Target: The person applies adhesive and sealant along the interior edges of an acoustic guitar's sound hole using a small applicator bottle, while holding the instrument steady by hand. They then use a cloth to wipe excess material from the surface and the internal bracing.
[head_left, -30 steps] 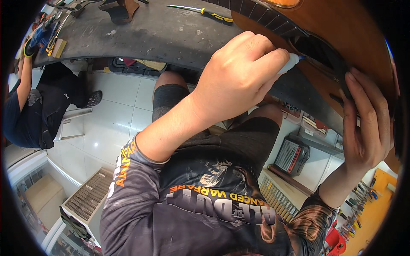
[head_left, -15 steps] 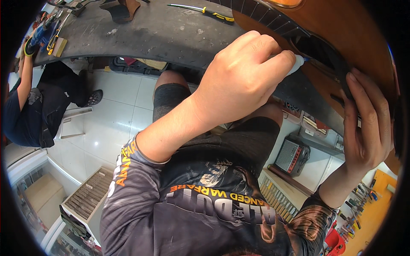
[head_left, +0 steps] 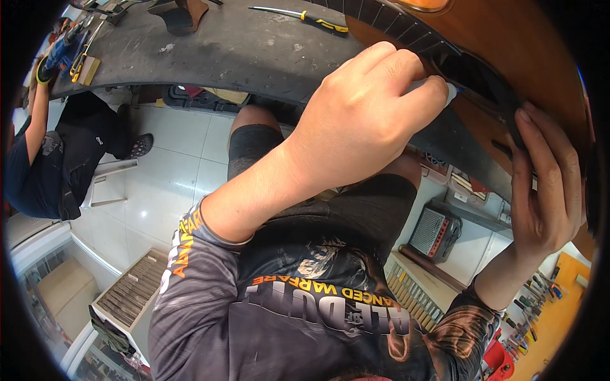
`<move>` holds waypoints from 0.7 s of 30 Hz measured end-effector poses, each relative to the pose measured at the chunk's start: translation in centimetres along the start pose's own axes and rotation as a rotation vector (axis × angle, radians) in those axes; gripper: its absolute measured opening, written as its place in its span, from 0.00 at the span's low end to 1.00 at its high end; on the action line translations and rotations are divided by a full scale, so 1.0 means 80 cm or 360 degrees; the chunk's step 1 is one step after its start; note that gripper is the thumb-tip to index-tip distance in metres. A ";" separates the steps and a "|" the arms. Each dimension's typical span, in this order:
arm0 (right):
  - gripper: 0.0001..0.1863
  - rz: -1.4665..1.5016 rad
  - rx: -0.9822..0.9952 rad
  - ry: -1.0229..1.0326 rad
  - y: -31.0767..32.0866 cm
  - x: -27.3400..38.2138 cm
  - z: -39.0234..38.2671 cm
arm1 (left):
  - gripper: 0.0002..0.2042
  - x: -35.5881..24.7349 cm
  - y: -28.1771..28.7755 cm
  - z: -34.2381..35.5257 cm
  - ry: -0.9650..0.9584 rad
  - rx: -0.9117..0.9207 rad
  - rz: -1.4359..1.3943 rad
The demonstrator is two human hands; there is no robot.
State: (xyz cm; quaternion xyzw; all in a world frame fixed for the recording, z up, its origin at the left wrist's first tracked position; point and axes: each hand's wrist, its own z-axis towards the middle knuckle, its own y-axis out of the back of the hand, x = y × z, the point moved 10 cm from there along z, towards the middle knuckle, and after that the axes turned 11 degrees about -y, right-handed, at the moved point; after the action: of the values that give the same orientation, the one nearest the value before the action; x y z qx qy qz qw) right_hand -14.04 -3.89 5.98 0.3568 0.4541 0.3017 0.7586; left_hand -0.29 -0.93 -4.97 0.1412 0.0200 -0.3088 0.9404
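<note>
My left hand (head_left: pixel 368 108) is closed around a white pen-like thing (head_left: pixel 452 94); only a short pale end shows past my fingers. That end is near the dark opening of a brown guitar (head_left: pixel 527 44), beside the fretted neck (head_left: pixel 400 25). Over at the right, my right hand (head_left: pixel 549 184) pinches a black curved strip (head_left: pixel 502 95) between its fingers, against the guitar's body. The strip's lower part is hidden by this hand.
The dark workbench (head_left: pixel 254 57) holds a yellow-and-black handled tool (head_left: pixel 324 23) and a brown curved block (head_left: pixel 179 16). At the left, another person (head_left: pixel 44 159) works at the bench. A grey-and-red box (head_left: pixel 435 232) and a yellow tool board (head_left: pixel 559 305) are at the right.
My left hand has shifted slightly right, and less of the white pen-like thing's tip shows. The right hand and the black strip have stayed put.
</note>
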 end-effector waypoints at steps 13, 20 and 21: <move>0.19 -0.0005 -0.0014 -0.0048 0.001 -0.002 0.000 | 0.09 0.003 -0.002 -0.005 0.0022 -0.0004 -0.0008; 0.19 -0.0032 0.0008 -0.0033 0.000 -0.003 0.001 | 0.09 0.006 -0.004 -0.006 0.0052 -0.0017 -0.0029; 0.19 -0.0033 0.0009 -0.0033 0.000 -0.002 0.001 | 0.09 0.005 -0.003 -0.005 0.0047 -0.0021 -0.0031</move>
State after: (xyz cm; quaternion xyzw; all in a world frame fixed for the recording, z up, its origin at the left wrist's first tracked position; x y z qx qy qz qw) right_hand -14.05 -4.05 6.09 0.3574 0.4508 0.2889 0.7652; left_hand -0.09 -1.23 -5.45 0.1393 0.0374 -0.3157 0.9378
